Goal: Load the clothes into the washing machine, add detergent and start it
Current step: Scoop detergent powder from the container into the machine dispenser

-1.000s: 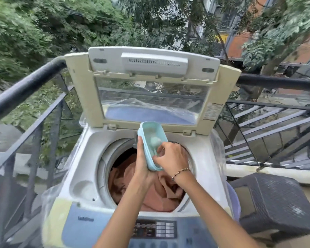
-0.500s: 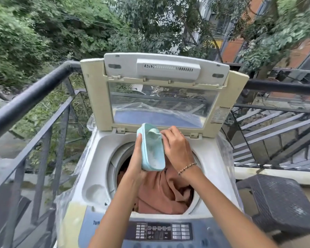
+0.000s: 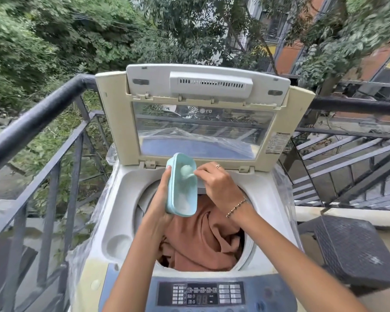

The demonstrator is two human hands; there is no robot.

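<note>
Over the drum: tub point(image 3: 182, 188) turned open side up since a moment ago, scoop point(image 3: 186, 172) now on show.
Tub: pale blue, oblong, tilted, powdery inside; above rust clothes point(image 3: 200, 239) in the washing machine point(image 3: 122, 199).
Left hand point(image 3: 160, 199): wrapped round the tub's side.
Right hand point(image 3: 216, 185): pinching the scoop's handle.

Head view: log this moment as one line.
step: detergent | left hand: holds detergent tub above drum | right hand: pinches scoop in tub | clothes: in drum | lid: up
</note>
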